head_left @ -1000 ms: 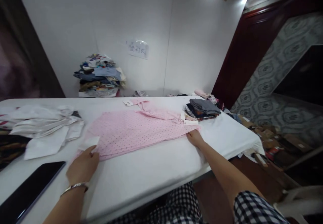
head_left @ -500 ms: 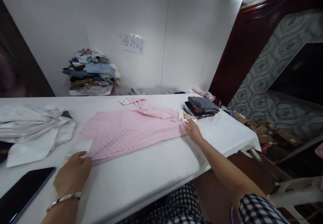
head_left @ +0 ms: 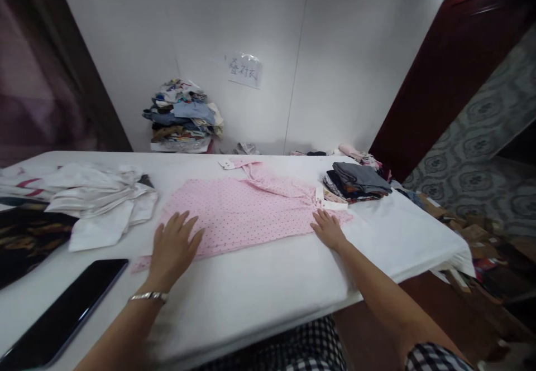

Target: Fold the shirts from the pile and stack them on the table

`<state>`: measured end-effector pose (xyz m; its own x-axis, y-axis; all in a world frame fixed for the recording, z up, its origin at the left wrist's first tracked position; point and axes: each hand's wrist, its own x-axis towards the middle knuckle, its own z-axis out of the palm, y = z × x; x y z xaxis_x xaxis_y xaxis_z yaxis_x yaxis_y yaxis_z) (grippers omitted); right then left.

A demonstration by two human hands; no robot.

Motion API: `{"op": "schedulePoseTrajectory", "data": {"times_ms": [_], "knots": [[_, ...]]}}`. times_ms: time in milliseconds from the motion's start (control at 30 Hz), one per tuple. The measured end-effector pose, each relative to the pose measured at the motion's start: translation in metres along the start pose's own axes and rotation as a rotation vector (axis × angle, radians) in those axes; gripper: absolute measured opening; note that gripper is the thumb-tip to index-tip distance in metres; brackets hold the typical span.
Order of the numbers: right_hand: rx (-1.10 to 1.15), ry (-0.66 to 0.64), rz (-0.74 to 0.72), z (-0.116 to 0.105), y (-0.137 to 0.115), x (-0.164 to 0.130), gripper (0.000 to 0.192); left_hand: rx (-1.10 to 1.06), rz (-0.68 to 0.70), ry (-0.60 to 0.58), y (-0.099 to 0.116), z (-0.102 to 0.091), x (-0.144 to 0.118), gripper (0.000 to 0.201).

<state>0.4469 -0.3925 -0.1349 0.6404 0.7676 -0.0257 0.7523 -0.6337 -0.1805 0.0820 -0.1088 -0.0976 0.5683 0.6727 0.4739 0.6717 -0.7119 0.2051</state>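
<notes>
A pink dotted shirt lies folded lengthwise on the white-covered table, its collar end to the right. One sleeve with a white cuff sticks out at the far side. My left hand rests with spread fingers on the shirt's left end, and a strip of pink cloth shows beneath the wrist. Flat near the collar end, my right hand touches the shirt just below a white collar piece. Neither hand grips anything.
White garments and a dark patterned cloth lie at the left. A phone is near the front left. Folded dark clothes sit at the right. A tall clothes pile stands behind, below a paper sign.
My left hand has let go of the white piece at the shirt's left end and now lies spread on the cloth. My right hand has flattened near the collar. The view has turned left.
</notes>
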Motion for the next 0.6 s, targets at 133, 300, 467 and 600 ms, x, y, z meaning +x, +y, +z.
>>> {"op": "schedulePoseTrajectory", "data": {"times_ms": [133,300,467,600], "knots": [[-0.005,0.002,-0.003,-0.001,0.001,-0.001,0.057,0.085,-0.084,-0.267,-0.012,0.013,0.006,0.059],[0.057,0.008,0.003,-0.011,-0.009,0.009,0.053,0.095,-0.141,-0.344,-0.026,0.026,-0.001,0.065],[0.114,0.193,-0.194,-0.023,-0.055,0.038,0.054,0.095,-0.163,-0.343,-0.023,0.024,-0.003,0.063],[0.181,0.152,-0.319,-0.032,-0.099,0.074,0.058,0.094,-0.16,-0.307,-0.022,0.024,-0.005,0.06]]}}
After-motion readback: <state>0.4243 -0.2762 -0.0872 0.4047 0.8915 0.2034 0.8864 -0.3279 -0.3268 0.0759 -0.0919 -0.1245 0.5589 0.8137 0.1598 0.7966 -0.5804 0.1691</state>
